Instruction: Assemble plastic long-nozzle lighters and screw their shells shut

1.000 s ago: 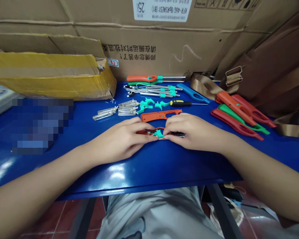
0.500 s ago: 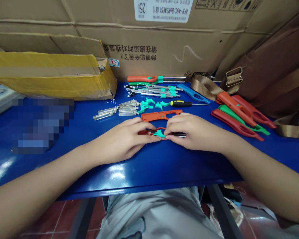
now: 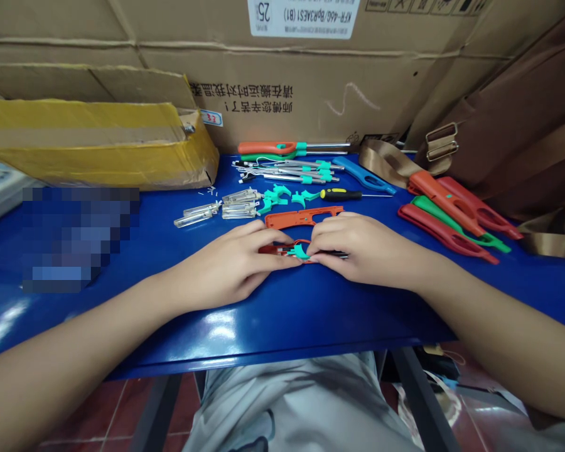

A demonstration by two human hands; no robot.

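On the blue table (image 3: 282, 314) lies a red lighter shell (image 3: 289, 250) with a teal trigger piece in it. My left hand (image 3: 230, 267) pinches its left end, fingers closed on it. My right hand (image 3: 362, 248) grips its right end, where a dark metal tube sticks out. Just behind the hands lies a loose orange shell half (image 3: 304, 217). Both forearms rest on the table's front part.
Behind lie teal triggers (image 3: 282, 197), clear metal parts (image 3: 216, 208), metal tubes (image 3: 287, 171), a yellow-black screwdriver (image 3: 341, 194) and a finished orange lighter (image 3: 282, 148). Red, green and orange shells (image 3: 452, 216) lie right. A taped carton (image 3: 98, 141) stands left, big cardboard boxes behind.
Almost nothing differs. Both hands stay on the red shell, with only slight finger shifts, and the view has drifted a little.
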